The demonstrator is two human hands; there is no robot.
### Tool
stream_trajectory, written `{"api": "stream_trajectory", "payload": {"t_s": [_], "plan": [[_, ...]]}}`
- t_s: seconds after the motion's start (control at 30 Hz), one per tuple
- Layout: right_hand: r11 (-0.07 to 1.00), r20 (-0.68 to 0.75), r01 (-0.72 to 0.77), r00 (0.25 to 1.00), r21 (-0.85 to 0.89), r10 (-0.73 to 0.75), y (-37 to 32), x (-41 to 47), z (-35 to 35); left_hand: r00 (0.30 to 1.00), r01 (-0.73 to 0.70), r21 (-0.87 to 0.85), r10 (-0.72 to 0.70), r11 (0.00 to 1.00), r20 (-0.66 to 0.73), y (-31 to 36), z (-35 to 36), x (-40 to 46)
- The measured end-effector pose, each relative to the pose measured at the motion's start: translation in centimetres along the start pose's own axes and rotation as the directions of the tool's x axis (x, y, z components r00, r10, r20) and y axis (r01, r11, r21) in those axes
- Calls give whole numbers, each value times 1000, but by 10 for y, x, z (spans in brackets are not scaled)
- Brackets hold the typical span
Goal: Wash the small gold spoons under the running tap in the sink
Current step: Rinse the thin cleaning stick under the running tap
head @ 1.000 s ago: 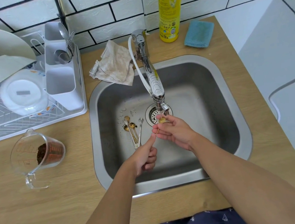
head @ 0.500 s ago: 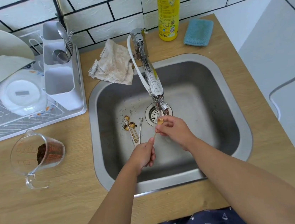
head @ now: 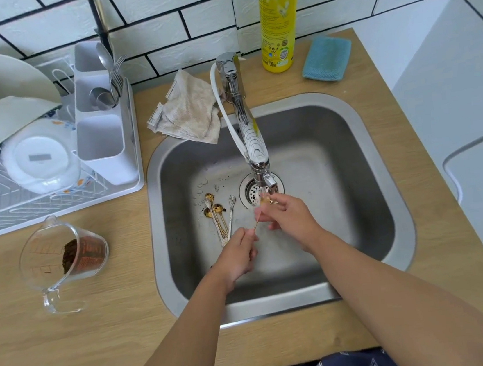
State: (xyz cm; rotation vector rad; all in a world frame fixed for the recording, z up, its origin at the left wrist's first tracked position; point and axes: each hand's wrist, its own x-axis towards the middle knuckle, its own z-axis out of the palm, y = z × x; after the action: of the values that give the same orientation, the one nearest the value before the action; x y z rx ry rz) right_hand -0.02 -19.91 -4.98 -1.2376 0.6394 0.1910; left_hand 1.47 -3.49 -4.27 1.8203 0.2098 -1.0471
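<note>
A small gold spoon [head: 259,217] is held under the chrome tap [head: 252,142], over the drain [head: 252,192] of the steel sink [head: 351,145]. My left hand [head: 238,256] pinches the end of its thin handle. My right hand [head: 288,215] has its fingers round the spoon's bowl, right below the spout. Several more gold spoons [head: 216,213] lie on the sink floor to the left of the drain, with one silver spoon [head: 231,211] beside them.
A beige cloth [head: 189,111] lies at the sink's back left corner. Behind stand a yellow soap bottle [head: 277,17] and a blue sponge [head: 327,58]. On the left counter are a dish rack [head: 53,199] with plates, a cutlery holder [head: 101,115] and a measuring jug [head: 64,259].
Both hands stay under the spout with the spoon. My right fingers have shifted slightly over the spoon's bowl and my left hand has risen a little closer to it.
</note>
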Motion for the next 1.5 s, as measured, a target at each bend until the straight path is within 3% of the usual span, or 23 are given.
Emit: {"api": "stream_trajectory", "payload": {"t_s": [0.07,0.2,0.33,0.43,0.53,0.6,0.67,0.77,0.83,0.87,1.07,1.33,1.5], "plan": [[998,-67,11,998,68,-7,-3,2,-4,998,-63,-94,64,994,8,7,7,5],[969,-348,154,934,191,-80,-7,10,-20,995,-100,-264,90,959,-49,37,19,27],[934,-536,258,839,246,-90,-9,12,-33,997,-3,-739,57,674,47,64,33,45],[915,-599,291,797,279,-71,-12,13,-36,982,93,-806,81,584,172,68,41,45],[920,-578,278,813,274,-74,-12,14,-39,982,75,-710,73,700,175,66,42,43],[932,-537,254,840,259,-79,-10,14,-38,993,-3,-511,63,859,100,63,38,41],[945,-481,219,873,243,-78,-10,13,-35,997,-73,-312,77,947,1,58,32,40],[971,-329,147,941,190,-78,-9,11,-26,983,-160,-22,158,987,-94,44,18,36],[984,-205,85,977,159,-52,-7,9,-17,974,-191,218,212,957,-76,29,11,26],[991,-150,54,988,124,-35,-5,8,-14,976,-187,259,208,947,-56,22,8,21],[991,120,-65,990,-119,79,8,3,-6,986,-167,76,167,983,1,2,0,3],[996,-38,-76,996,41,77,-3,7,-10,986,-162,20,163,987,-19,5,5,-6],[980,-108,-75,989,187,97,-4,11,-14,998,-35,-23,36,999,51,12,7,-9]]}}
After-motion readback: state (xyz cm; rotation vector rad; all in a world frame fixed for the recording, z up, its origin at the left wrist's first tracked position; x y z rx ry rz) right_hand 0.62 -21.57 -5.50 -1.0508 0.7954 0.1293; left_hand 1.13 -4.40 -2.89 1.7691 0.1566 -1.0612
